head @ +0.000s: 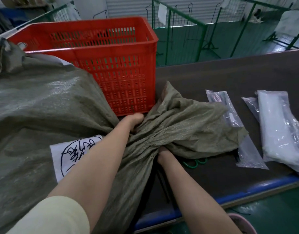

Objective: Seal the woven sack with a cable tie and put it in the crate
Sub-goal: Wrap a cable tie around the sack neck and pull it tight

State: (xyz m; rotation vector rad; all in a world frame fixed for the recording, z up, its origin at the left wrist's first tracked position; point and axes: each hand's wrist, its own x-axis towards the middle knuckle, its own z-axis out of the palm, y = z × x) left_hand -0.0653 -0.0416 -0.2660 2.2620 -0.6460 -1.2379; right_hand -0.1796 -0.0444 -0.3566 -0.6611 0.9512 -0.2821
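Note:
A big grey-green woven sack point(44, 107) lies across the left of the dark table, with a white handwritten label point(69, 152) on its side. Its mouth is bunched into a neck point(145, 141) with the loose end fanning out to the right. My left hand point(135, 121) clutches the neck from the far side. From the near side my right hand point(163, 153) grips the same neck, fingers buried in the cloth. Black cable ties point(163, 184) lie on the table under my right forearm. The red slatted crate point(115, 53) stands behind the sack.
Green-handled scissors point(194, 162) lie partly under the sack's loose end. Clear plastic packets point(229, 112) and a larger white packet point(278, 129) lie to the right. The table has a blue front edge point(246, 191). Green wire fencing point(179, 19) stands beyond.

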